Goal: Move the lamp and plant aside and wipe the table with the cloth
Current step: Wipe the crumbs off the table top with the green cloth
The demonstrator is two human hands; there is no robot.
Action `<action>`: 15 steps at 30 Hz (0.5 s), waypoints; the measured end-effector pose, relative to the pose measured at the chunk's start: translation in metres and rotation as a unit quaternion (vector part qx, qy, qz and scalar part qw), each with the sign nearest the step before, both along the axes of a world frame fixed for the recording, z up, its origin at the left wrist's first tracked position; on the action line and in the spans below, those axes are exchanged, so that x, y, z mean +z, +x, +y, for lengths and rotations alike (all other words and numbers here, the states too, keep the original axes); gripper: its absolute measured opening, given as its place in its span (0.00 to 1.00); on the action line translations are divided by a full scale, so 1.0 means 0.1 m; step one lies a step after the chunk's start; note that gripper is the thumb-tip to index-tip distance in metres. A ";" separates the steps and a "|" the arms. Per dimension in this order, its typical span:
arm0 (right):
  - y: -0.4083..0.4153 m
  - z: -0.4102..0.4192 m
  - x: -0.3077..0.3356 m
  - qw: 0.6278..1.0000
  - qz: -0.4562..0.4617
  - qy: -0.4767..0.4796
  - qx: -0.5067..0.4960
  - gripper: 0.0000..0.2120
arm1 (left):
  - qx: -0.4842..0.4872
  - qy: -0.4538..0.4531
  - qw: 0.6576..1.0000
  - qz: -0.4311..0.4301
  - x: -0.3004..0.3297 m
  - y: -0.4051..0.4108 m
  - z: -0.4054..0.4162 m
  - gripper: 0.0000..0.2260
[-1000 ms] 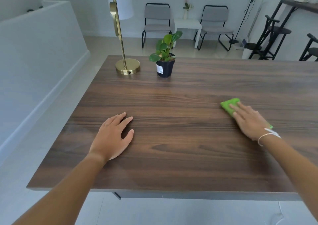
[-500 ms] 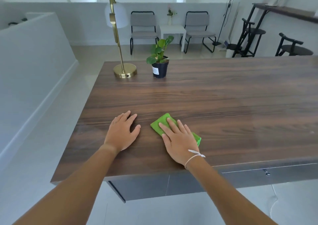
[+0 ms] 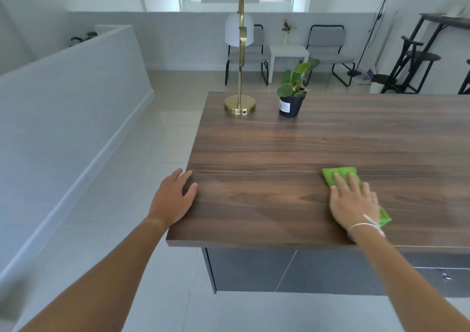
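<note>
Since half second ago, my right hand (image 3: 353,199) slid cloth (image 3: 339,175) rightward, away from my left hand (image 3: 173,199). Right palm flat, fingers spread, pressing green cloth onto table (image 3: 279,153) near front edge. Left hand open, fingers relaxed, resting on table's left edge. Lamp (image 3: 240,103), plant (image 3: 292,97) stand side by side at far left corner.

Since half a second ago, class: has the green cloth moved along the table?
Yes. The cloth, under the right hand, has slid right, away from the left hand resting at the table's left edge.
</note>
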State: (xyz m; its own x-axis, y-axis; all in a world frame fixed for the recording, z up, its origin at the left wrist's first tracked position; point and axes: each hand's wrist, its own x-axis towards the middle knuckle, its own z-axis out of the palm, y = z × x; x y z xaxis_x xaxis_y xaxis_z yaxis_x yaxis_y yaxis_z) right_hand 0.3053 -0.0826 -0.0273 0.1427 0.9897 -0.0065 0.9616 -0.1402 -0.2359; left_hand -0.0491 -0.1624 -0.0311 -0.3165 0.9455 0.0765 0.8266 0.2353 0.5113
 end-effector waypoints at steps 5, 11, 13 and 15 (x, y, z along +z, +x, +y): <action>-1.43 -0.43 -0.08 0.994 0.016 0.008 0.106 0.24 | -0.007 0.014 1.000 -0.021 0.00 -0.06 -0.01 0.21; -1.51 -0.46 0.08 0.964 0.176 -0.076 0.186 0.24 | -0.026 0.041 0.998 -0.029 0.09 0.07 0.02 0.19; -1.17 -0.34 0.20 0.947 0.264 -0.029 0.180 0.23 | -0.031 0.061 0.997 -0.032 0.16 0.24 0.05 0.19; -0.70 -0.16 0.25 0.965 0.213 0.036 0.149 0.22 | -0.049 0.082 0.995 -0.021 0.23 0.51 0.08 0.19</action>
